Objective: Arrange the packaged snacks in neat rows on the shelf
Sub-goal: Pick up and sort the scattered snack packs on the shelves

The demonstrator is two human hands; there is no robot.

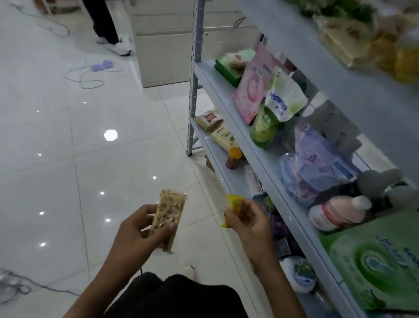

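My left hand (137, 231) grips a clear-wrapped beige nut bar (167, 218), held upright over the floor. My right hand (247, 224) holds a small yellow snack packet (233, 206) close to the front edge of the grey metal shelf (235, 115). Both hands are in front of the shelf unit, apart from it. On the top shelf at the upper right lie several blurred yellow and beige snack packs (360, 42). The middle shelf carries pink, green and blue pouches (269, 100), a pink bottle (338, 212) and a green wipes pack (382, 260).
The lower shelf holds beige packets (216, 126) and a small orange-capped jar (234, 157). A person's legs in white shoes (114, 44) stand at the back left by a white cabinet (163, 40). Cables (89, 77) trail over the glossy white tile floor.
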